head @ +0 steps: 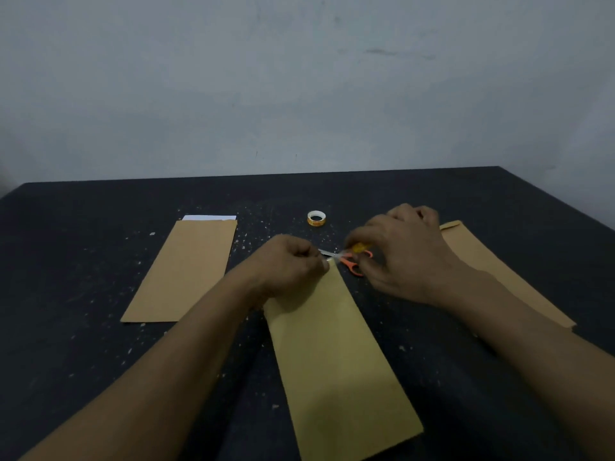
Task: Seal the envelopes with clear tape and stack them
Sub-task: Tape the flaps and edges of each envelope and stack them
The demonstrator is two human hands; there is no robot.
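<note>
Head: envelope [332,347] top beneath left hand [287,268]

Left hand [289,267]: knuckles up, fingers curled, fingertips pinching a tape strip [329,259].
Right hand [399,251]: knuckles up, fingers curled round a small yellow tape roll [359,247], blurred.
Hands: near each other, apart.
Left forearm [173,354]: bare, extended from lower left.
Right forearm [519,327]: bare, extended from lower right.
</note>
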